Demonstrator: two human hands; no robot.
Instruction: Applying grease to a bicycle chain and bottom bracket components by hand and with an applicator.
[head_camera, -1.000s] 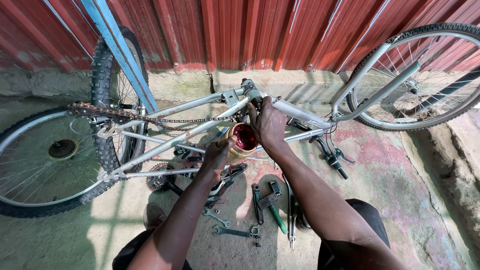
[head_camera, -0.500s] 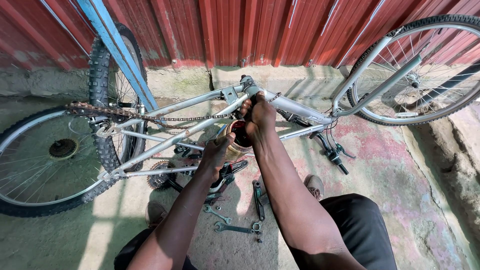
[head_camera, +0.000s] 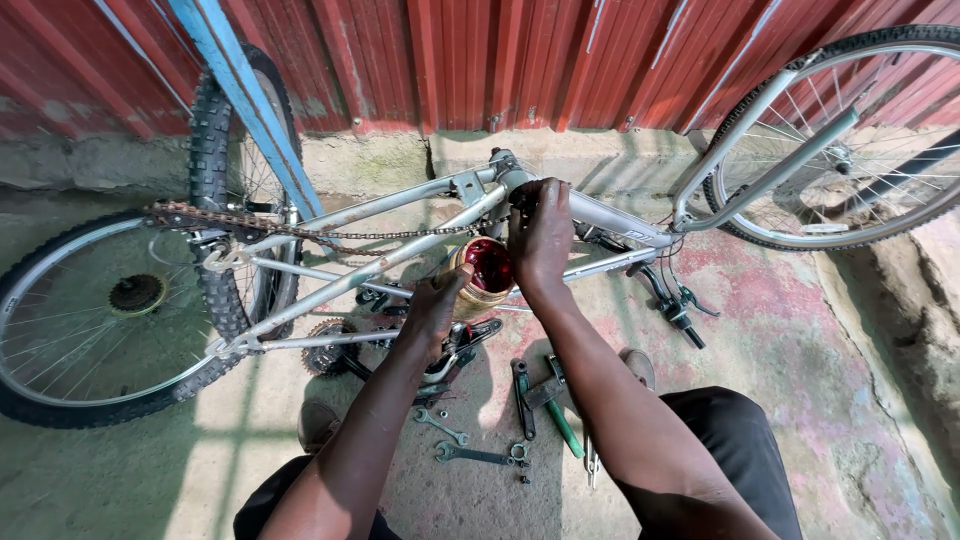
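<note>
Here, left hand (head_camera: 432, 310) gripping grease tin (head_camera: 484, 272), right hand (head_camera: 540, 238) hiding frame shell, grip unclear

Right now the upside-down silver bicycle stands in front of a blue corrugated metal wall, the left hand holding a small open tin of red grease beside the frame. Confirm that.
Not quite. The head view shows the corrugated metal wall is red, not blue. The rest holds: the upside-down silver bicycle stands in front of it, and the left hand holds the small open tin of red grease beside the frame.
</note>
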